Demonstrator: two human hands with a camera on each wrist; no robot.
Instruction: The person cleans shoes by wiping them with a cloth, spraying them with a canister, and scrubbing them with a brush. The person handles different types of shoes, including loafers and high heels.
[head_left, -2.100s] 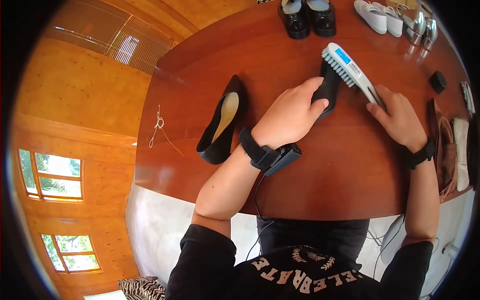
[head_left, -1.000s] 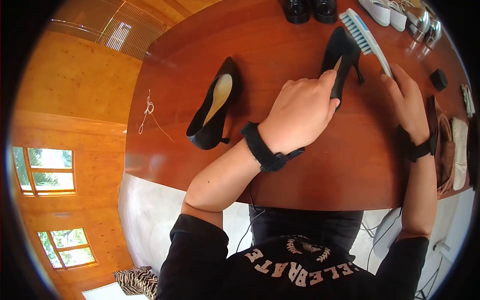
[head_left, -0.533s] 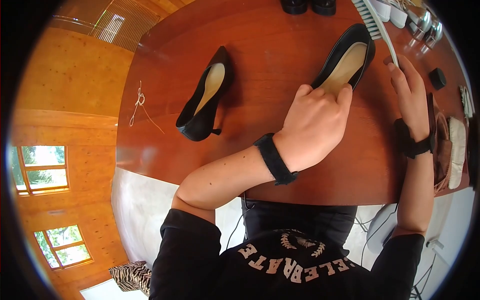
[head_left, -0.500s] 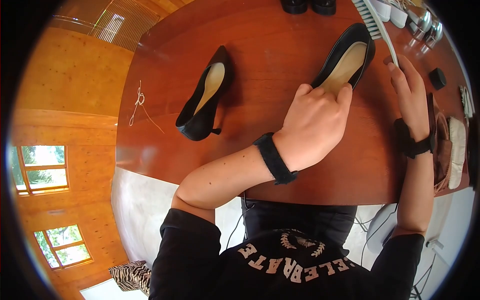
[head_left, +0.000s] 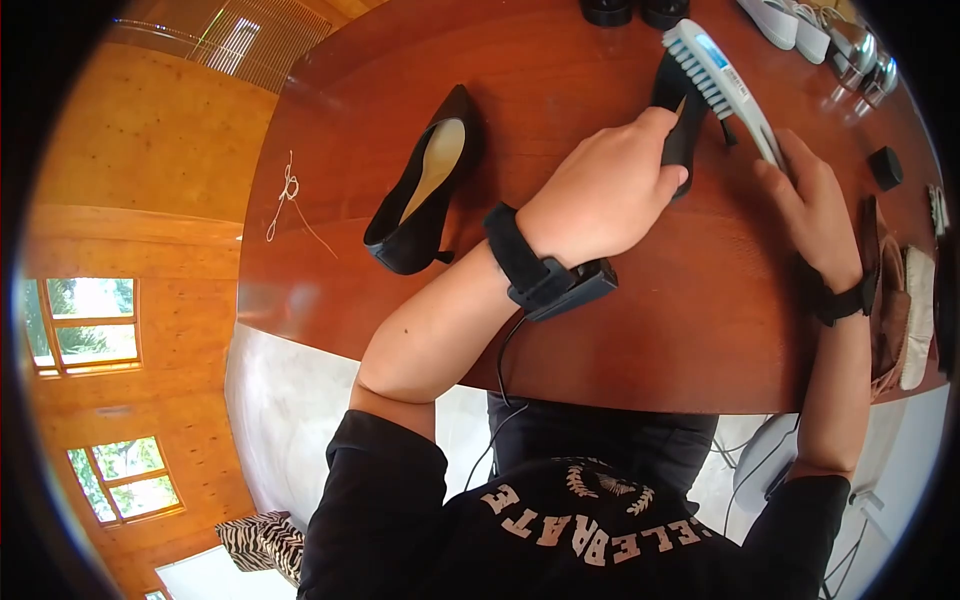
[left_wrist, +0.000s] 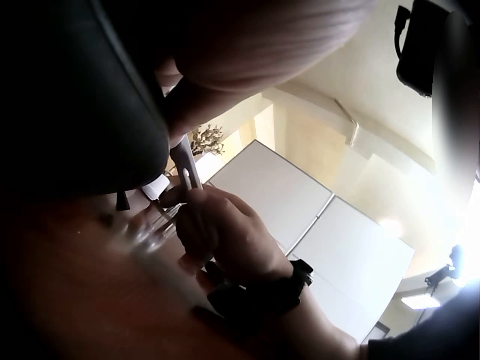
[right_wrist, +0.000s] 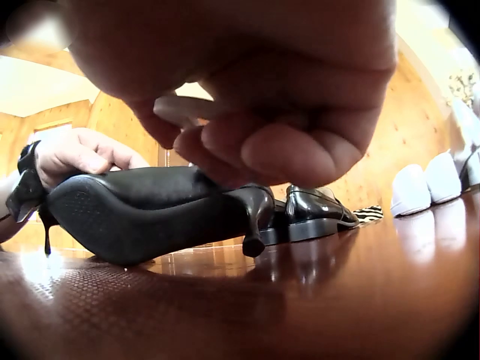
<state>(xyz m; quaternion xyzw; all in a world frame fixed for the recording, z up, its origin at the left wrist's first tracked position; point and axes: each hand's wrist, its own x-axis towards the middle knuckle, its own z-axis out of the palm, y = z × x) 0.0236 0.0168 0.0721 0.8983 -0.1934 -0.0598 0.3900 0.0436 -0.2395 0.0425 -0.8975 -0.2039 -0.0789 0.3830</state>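
Observation:
In the head view my left hand (head_left: 610,190) grips a black high-heeled pump (head_left: 682,150) by its toe end. The pump leans on its side, and the right wrist view shows its dark sole (right_wrist: 142,217) and thin heel (right_wrist: 255,225) low over the table. My right hand (head_left: 815,205) holds a white scrubbing brush (head_left: 725,80) by the handle, fingers curled round it in the right wrist view. The brush's pale bristles overlap the pump's heel end. A matching black pump (head_left: 425,185) stands upright to the left, its beige insole showing.
Black shiny shoes (head_left: 635,10), white sneakers (head_left: 785,25) and silver shoes (head_left: 865,60) stand along the far side of the wooden table (head_left: 560,330). A small black object (head_left: 885,168) and a brown bag (head_left: 890,300) lie at right. Thin string (head_left: 290,190) lies at left.
My left hand has turned the pump from opening upward onto its side. The brush has swung left, from beyond the pump's edge to over its heel end.

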